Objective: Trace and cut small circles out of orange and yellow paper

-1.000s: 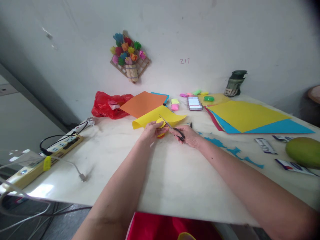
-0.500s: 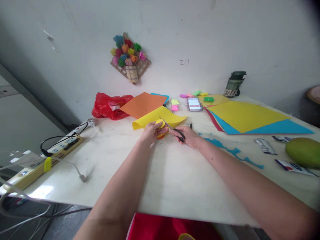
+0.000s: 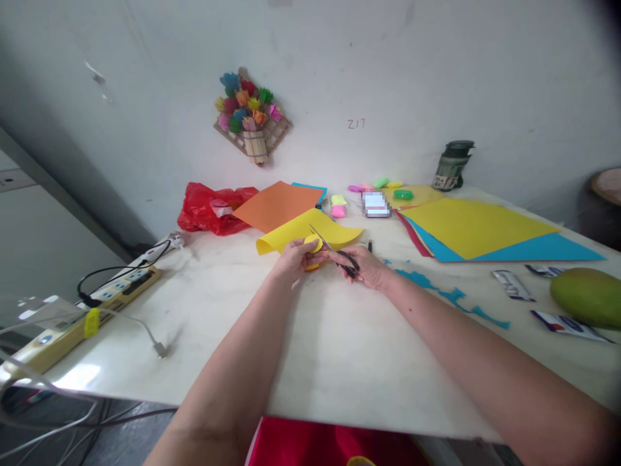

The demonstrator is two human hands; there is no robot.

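Observation:
My left hand (image 3: 294, 259) pinches a small rounded piece of yellow paper (image 3: 314, 242) between thumb and fingers. From the other side, my right hand (image 3: 366, 266) grips the black handles of a pair of scissors (image 3: 348, 262). Their metal blades point up and left, beside the small piece; whether they touch it I cannot tell. Just behind both hands lies a larger yellow sheet (image 3: 286, 232), its left edge curled up. A bit of yellow or orange paper shows under my left fingers, mostly hidden.
Blue paper scraps (image 3: 422, 279) lie right of my hands, near white-and-blue packets (image 3: 514, 285) and a green mango (image 3: 592, 296). Coloured sheets (image 3: 485, 223), a phone (image 3: 376, 203), an orange sheet (image 3: 281, 204) and a red plastic bag (image 3: 213, 208) sit farther back. A power strip (image 3: 129, 283) with cables runs along the left.
My view has shifted slightly. The small yellow piece has turned a little in my left fingers and looks rounder; the scissors stay almost in place beside it.

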